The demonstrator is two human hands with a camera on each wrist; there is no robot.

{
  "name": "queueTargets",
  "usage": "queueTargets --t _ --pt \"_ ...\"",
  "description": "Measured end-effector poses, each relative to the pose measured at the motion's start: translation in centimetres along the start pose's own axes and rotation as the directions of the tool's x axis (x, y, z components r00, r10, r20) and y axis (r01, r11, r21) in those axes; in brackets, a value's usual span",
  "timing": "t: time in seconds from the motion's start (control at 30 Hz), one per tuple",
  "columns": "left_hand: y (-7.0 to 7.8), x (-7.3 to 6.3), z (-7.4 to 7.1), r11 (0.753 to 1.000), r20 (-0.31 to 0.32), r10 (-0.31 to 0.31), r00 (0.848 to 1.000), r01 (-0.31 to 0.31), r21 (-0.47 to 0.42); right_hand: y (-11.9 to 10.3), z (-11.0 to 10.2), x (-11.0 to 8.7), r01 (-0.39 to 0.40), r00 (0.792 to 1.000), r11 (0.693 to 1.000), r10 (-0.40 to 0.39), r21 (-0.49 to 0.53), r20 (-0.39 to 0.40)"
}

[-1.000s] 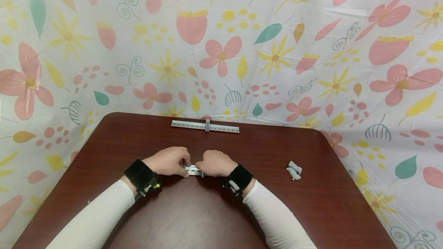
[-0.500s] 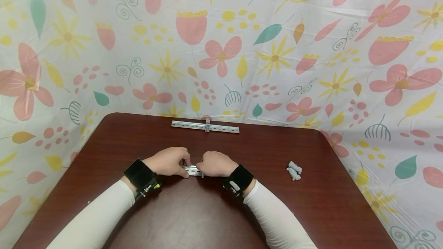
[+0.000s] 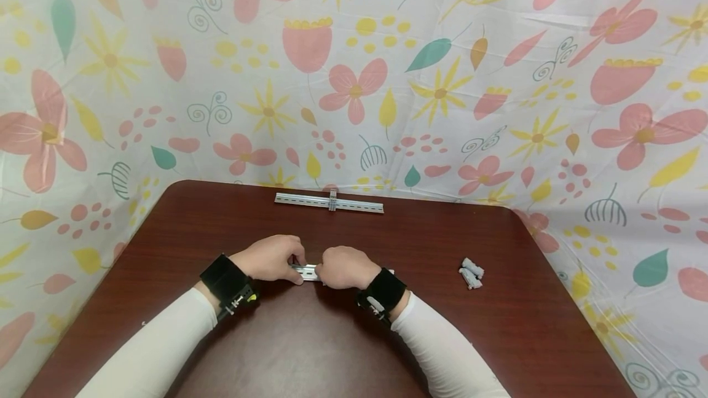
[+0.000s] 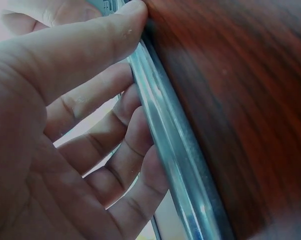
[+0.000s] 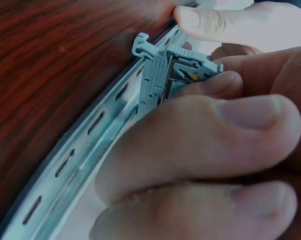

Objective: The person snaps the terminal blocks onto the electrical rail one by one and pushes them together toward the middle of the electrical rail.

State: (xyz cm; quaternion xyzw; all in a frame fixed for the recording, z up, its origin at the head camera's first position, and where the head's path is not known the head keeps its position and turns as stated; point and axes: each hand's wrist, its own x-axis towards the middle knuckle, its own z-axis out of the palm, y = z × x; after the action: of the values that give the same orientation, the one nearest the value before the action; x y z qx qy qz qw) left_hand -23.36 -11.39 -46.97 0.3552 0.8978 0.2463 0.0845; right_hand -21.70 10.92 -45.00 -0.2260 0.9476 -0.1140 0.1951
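Observation:
A slotted metal DIN rail (image 3: 307, 273) lies low over the table, between the two hands. My left hand (image 3: 272, 258) pinches it near its left end, the thumb along one edge and the fingertips along the other, as the left wrist view shows. Fingers curled, my right hand (image 3: 347, 268) holds a grey terminal block (image 5: 155, 77) at the rail. In the right wrist view the block stands across the slotted rail (image 5: 65, 162), its hooked foot projecting past the rail's edge. The block's lower part is hidden behind the fingers.
Toward the back edge of the brown table (image 3: 431, 232) lies another DIN rail (image 3: 301, 201) with grey blocks (image 3: 332, 199) mounted near its middle. Loose grey terminal blocks (image 3: 471, 273) lie to the right. A flowered cloth (image 3: 354, 134) hangs behind the table.
My right hand has shifted slightly nearer and to the right, rolling over the block, which now hardly shows in the head view. A rail end has come into sight beyond the right wrist. My left hand stays put.

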Motion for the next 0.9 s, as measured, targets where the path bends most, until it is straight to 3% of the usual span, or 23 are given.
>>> queueTargets --t 0.53,0.9 --pt "0.11 -0.1 -0.12 1.0 0.009 0.012 1.0 -0.012 -0.003 -0.04 0.14 0.12 0.03 0.999 0.998 -0.029 0.053 -0.02" --pt "0.21 -0.12 -0.1 1.0 0.012 0.009 1.0 -0.009 -0.005 0.13 -0.13 -0.16 -0.005 1.0 0.999 0.006 0.052 -0.026"
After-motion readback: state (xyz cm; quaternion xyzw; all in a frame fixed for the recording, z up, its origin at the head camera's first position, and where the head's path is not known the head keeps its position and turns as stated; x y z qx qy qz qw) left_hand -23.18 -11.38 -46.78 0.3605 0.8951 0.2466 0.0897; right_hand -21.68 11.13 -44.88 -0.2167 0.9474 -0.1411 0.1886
